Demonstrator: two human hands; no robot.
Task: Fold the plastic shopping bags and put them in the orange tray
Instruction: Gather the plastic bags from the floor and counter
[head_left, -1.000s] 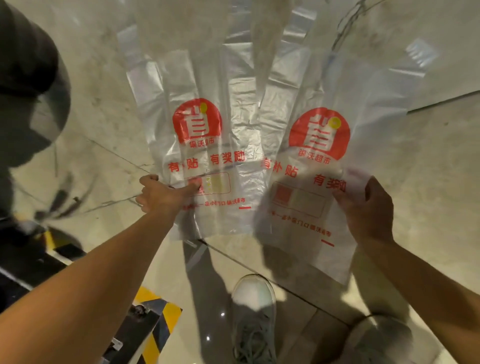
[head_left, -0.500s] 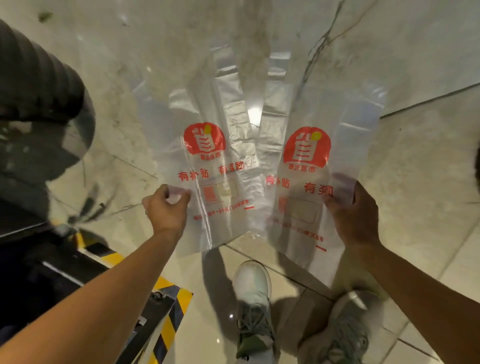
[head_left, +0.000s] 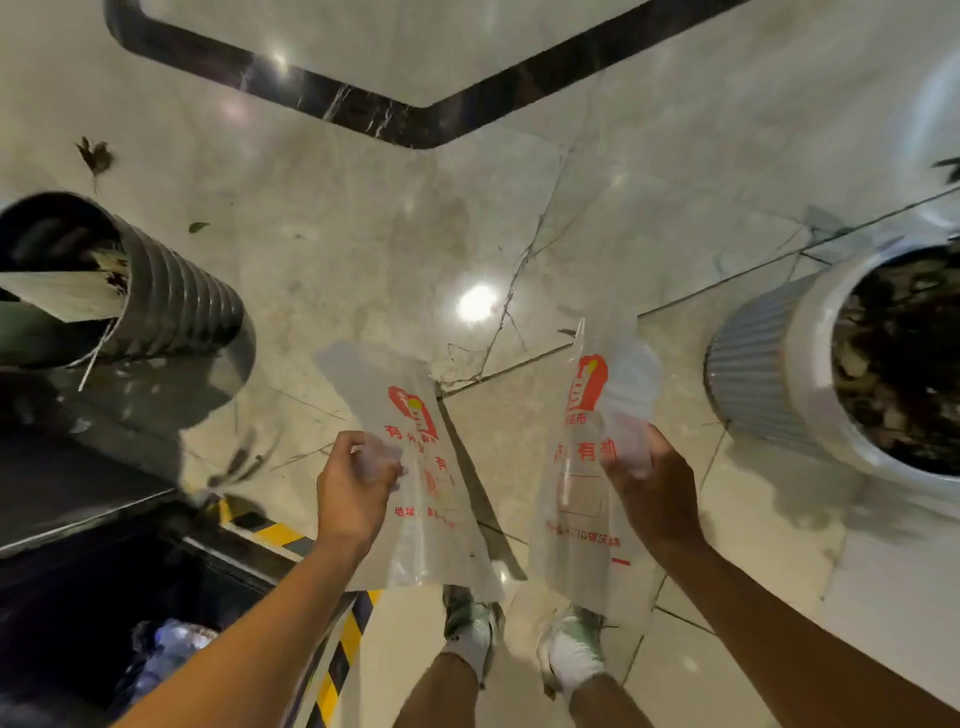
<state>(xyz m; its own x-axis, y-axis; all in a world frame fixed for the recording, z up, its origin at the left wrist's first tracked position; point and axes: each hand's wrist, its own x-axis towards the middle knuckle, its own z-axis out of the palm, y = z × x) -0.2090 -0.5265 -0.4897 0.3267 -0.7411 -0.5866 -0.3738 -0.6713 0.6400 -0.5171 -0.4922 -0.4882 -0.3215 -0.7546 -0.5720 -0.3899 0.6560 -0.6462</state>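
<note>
A: What is seen at the far left?

B: A dark ribbed planter (head_left: 171, 291) is seen standing on the pale marble floor (head_left: 337, 218), with a dead leaf (head_left: 95, 156) lying beyond it. Below it, a dark ledge edged with yellow-and-black hazard tape (head_left: 332, 670) is shown.

A: And in the middle?

B: The left hand (head_left: 356, 483) is raised over the floor, its fingers curled round the gathered edge of the left plastic bag (head_left: 421, 499). That bag is clear with red print; it hangs down from the hand and rises a little above it. Two white shoes (head_left: 470, 631) are seen below, partly covered by the bags' lower edges.

A: Is the other bag held likewise?

B: The right plastic bag (head_left: 582, 499) is pinched at its bunched side by the right hand (head_left: 657, 493), fingers closed on the film. The two bags are kept apart, a strip of floor showing between them. A black inlaid band (head_left: 415, 119) crosses the floor further off.

A: What stands to the right?

B: A pale ribbed planter (head_left: 753, 374) filled with dark soil is seen, well clear of the right hand. The orange tray is not shown.
</note>
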